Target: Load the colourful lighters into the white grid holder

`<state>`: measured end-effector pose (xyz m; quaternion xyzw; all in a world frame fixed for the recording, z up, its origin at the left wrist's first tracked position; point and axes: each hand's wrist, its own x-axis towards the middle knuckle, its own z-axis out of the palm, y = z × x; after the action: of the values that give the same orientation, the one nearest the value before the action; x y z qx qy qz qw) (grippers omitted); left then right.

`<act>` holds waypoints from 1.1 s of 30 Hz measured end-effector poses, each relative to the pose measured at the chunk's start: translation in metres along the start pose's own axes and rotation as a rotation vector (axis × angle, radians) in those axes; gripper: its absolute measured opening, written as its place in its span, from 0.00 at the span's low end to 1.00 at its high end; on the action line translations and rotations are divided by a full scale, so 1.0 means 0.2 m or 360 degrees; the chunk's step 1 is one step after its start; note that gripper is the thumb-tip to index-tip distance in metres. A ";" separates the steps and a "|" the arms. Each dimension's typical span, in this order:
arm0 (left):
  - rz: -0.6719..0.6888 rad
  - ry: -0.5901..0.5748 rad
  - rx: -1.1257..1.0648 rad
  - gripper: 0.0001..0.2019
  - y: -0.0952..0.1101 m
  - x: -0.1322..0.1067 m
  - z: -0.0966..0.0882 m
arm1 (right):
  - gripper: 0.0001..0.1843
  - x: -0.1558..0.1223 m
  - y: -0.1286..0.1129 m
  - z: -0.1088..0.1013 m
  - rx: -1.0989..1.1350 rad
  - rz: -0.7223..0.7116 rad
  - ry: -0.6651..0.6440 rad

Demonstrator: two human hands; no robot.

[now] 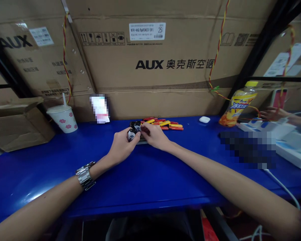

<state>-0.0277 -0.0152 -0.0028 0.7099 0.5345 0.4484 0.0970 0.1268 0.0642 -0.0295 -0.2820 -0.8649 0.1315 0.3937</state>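
My left hand (122, 144), with a metal watch on its wrist, is closed around a small black-and-white object (131, 135) with a round mark, whose kind I cannot make out. Pressed close beside it, my right hand (154, 134) has its fingers curled in; what they hold is hidden. A second dark piece with white (136, 127) shows between the hands. Under the right fingers the edge of a light, flat thing (141, 142) is visible. Just behind my hands lies a loose pile of red, yellow and orange pens (165, 123) with black parts.
On the blue table (150, 180) stand a paper cup with straw (66, 117), a cardboard box (22, 127) and a drink bottle (237, 105). A white earbud case (204, 119) lies at the back. Another person's hand (273, 114) is at right, near white boxes (293, 144).
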 end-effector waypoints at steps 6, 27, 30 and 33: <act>-0.0005 -0.0017 0.0013 0.13 -0.01 0.00 0.01 | 0.05 0.00 0.02 0.00 0.0087 0.0108 0.0015; -0.0153 -0.0267 -0.0054 0.07 0.02 -0.01 0.01 | 0.12 -0.02 -0.11 -0.09 0.0229 -0.0057 0.0311; -0.0131 -0.0306 -0.0042 0.06 0.02 -0.01 0.00 | 0.11 -0.04 -0.17 -0.11 0.0346 -0.0215 0.0160; -0.0102 -0.0292 -0.0035 0.06 0.01 -0.02 0.00 | 0.09 -0.06 -0.19 -0.10 0.0389 -0.0265 0.0062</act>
<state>-0.0253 -0.0192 -0.0033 0.7294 0.5409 0.3839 0.1675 0.1336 0.0274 -0.0062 -0.1617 -0.8550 0.1972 0.4515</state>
